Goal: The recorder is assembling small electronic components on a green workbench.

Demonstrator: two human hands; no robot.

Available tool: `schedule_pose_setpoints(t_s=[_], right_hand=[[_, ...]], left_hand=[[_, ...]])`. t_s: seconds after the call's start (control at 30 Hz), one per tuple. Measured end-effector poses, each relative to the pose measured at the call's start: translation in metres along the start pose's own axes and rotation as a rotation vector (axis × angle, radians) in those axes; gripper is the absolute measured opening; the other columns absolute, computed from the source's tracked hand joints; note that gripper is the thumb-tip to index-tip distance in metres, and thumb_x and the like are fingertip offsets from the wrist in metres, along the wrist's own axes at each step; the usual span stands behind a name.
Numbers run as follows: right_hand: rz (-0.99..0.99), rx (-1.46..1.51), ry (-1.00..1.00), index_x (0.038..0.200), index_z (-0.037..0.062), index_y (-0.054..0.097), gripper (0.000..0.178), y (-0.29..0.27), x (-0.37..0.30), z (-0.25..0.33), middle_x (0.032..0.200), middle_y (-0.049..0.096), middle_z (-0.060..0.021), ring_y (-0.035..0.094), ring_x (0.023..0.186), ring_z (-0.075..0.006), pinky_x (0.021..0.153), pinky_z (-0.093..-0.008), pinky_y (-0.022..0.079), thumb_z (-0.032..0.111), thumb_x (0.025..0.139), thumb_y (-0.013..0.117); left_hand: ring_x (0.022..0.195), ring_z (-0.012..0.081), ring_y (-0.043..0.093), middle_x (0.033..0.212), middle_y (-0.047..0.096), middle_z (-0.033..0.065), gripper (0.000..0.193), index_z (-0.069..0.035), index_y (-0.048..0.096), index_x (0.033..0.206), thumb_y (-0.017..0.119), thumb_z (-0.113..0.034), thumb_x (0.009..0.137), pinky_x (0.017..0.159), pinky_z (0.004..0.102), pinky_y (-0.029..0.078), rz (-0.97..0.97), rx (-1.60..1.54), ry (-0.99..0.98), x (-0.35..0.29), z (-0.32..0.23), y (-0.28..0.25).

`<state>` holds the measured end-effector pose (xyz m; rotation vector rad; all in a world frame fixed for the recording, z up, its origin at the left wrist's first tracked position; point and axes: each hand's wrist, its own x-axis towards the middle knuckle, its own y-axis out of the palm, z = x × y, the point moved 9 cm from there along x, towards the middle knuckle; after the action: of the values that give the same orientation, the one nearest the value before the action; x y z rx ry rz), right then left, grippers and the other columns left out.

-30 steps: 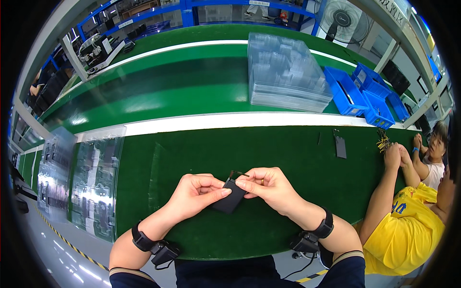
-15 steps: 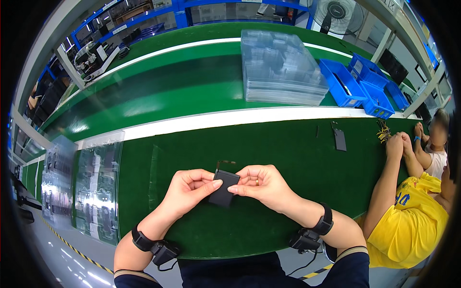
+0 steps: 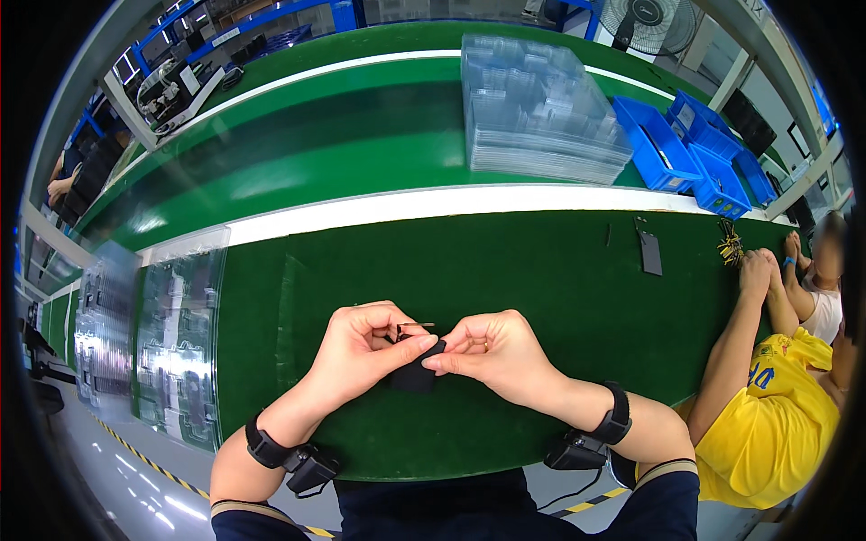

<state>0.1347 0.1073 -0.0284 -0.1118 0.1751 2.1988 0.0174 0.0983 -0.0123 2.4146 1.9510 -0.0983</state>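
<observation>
Between my two hands is a flat black rectangular pack [image 3: 413, 377], battery-like, with a thin dark strip [image 3: 415, 325] sticking out at its top end. My left hand [image 3: 361, 350] pinches its upper left part, thumb on the face and fingers curled behind. The upper right corner is held by my right hand [image 3: 499, 356] between thumb and fingers. Both hands hide part of the pack, which hangs tilted over the green work mat [image 3: 361, 261]. A similar dark flat pack [image 3: 650, 253] lies on the mat farther right, with a small thin dark piece [image 3: 608, 235] beside it.
Stacked clear plastic trays [image 3: 541, 117] stand at the back; more trays [image 3: 176, 343] are at the left. Blue bins [image 3: 654, 149] sit at back right. Near a bundle of yellow and black wires [image 3: 730, 243], a co-worker in a yellow shirt [image 3: 785, 424] rests their hands.
The pack has tipped so that less of its face shows, and its thin strip now lies nearer my left fingers. Both hands still grip it. The whole view has shifted slightly.
</observation>
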Motion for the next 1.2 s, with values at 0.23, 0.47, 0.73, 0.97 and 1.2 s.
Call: schedule_pose_setpoints(t_s=[0.23,0.47,0.73,0.97,1.2], right_hand=[[0.005,-0.041,-0.005,0.077,-0.0024,0.061,0.002,-0.001,-0.002,0.001,0.076,0.066,-0.0097,0.065,0.074,-0.0128,0.066,-0.0229,0.053,-0.002,0.078,0.063],[-0.059,0.022,-0.033,0.069,-0.0023,0.059,0.011,-0.003,-0.006,0.002,0.067,0.064,-0.0063,0.061,0.064,-0.0077,0.058,-0.0199,0.049,0.0,0.076,0.066],[0.12,-0.02,0.038,0.085,-0.0038,0.062,0.008,-0.003,-0.001,0.0,0.08,0.065,-0.0109,0.064,0.078,-0.0132,0.071,-0.0245,0.053,-0.001,0.078,0.064],[0.086,0.02,0.175,0.093,0.0,0.065,0.018,-0.016,-0.002,-0.002,0.081,0.065,-0.0061,0.062,0.074,-0.0113,0.065,-0.0222,0.051,0.013,0.082,0.062],[0.044,0.055,0.019,0.087,-0.0017,0.065,0.014,-0.016,-0.003,0.004,0.074,0.063,-0.0041,0.058,0.066,-0.0072,0.06,-0.0206,0.049,0.009,0.081,0.06]], left_hand=[[0.065,0.0052,0.057,0.076,0.06,0.0045,0.007,0.002,0.063,0.076,0.068,-0.003,0.076,0.054,0.017,0.048,-0.04,0.202,0.104,-0.002,-0.017,0.004],[0.064,0.0055,0.056,0.073,0.059,0.0042,0.008,0.003,0.063,0.075,0.068,-0.004,0.075,0.052,0.0171,0.047,-0.004,0.207,0.113,0.0,-0.019,0.008],[0.072,0.0072,0.059,0.079,0.063,0.0043,0.006,0.001,0.062,0.08,0.065,-0.004,0.079,0.067,0.0205,0.049,-0.005,-0.171,-0.095,0.002,0.008,0.008],[0.073,0.0085,0.059,0.078,0.062,0.0033,0.003,0.0,0.063,0.079,0.065,-0.001,0.078,0.07,0.0222,0.048,-0.018,-0.168,-0.117,0.002,0.011,0.004],[0.074,0.0084,0.06,0.078,0.061,0.0043,0.005,0.003,0.063,0.081,0.065,0.001,0.077,0.067,0.0197,0.052,-0.081,0.099,0.086,-0.003,-0.011,0.007]])
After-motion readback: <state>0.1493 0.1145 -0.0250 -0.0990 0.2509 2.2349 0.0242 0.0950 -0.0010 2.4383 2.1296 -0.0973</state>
